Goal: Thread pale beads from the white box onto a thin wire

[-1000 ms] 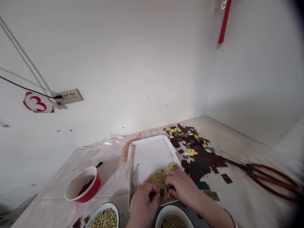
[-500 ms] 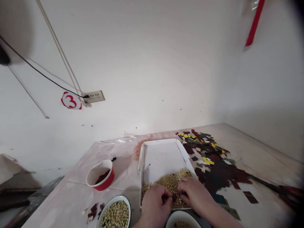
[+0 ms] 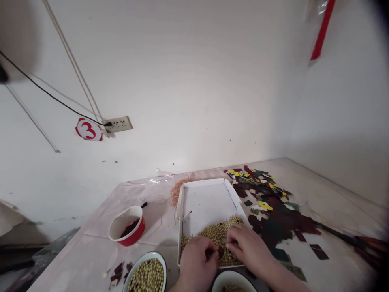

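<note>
At the near edge, between the two forearms, a pale bowl [image 3: 235, 275] with beads low inside is cut off by the bottom of the view. To its left, a second bowl [image 3: 165, 271] is well filled with yellow-green beads. Further left, a few dark red scraps [image 3: 117, 273] lie loose.

Just beyond, the left hand [image 3: 197, 259] appears to pinch a small dark piece [image 3: 221, 251] in its fingertips over the near end of the white tray [image 3: 206, 200]. The right hand [image 3: 247, 245] faces it, thumb and fingers drawn together; whether they grip anything cannot be told. Around and beneath the fingers, tan beads [image 3: 217, 232] cover the near part of the tray, while its pale floor shows at the far part.

The handwork looks to be under way, with the piece at the fingers apparently unfinished. Plenty of beads remain loose in the tray. How many pieces are finished cannot be told.

On the left, a red-and-white paper cup [image 3: 138, 234] holds dark red bits [image 3: 129, 228]; whether these are finished or waiting is unclear. A black pen-like object [image 3: 144, 205] lies just beyond it. On the right, a blurred long tool with reddish handles [image 3: 367, 245] points towards a spread of dark and yellow scraps [image 3: 273, 219], a large loose supply. Farther, left of the tray, sits a tangle of pinkish strands [image 3: 175, 194].
</note>
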Tool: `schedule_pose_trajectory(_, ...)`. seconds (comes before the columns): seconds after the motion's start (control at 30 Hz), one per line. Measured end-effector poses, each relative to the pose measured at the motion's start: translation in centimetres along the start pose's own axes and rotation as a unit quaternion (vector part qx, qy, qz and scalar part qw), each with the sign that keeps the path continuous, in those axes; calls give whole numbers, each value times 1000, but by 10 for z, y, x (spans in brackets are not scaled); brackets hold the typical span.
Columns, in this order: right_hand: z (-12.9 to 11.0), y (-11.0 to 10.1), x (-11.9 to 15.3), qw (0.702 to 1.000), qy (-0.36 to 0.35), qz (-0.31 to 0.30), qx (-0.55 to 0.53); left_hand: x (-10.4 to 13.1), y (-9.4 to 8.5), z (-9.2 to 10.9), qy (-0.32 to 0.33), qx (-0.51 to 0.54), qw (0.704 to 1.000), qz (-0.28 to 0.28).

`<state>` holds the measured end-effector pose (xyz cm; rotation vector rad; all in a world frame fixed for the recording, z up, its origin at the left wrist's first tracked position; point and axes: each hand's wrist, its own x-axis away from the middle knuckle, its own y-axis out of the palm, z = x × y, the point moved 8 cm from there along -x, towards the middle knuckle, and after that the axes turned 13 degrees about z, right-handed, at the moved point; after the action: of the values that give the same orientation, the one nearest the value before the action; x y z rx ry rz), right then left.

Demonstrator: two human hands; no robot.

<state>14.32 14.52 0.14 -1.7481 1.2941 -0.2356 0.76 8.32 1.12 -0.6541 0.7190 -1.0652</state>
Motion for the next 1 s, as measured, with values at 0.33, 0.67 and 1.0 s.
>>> schedule_pose_trajectory(0.33, -24, -25, 24, 990, -78, 103, -56, -1, 2, -2, 12, -6, 1000, 3)
schedule_pose_trajectory(0.67, -46, -14, 40, 973, -168, 153, -24, -1, 0, 9, 58, 21, 998, 6)
schedule_pose_trajectory(1.0, -41, -11, 39, 978, -154, 142, -10, 2, 4, 17, 127, 76, 989, -15)
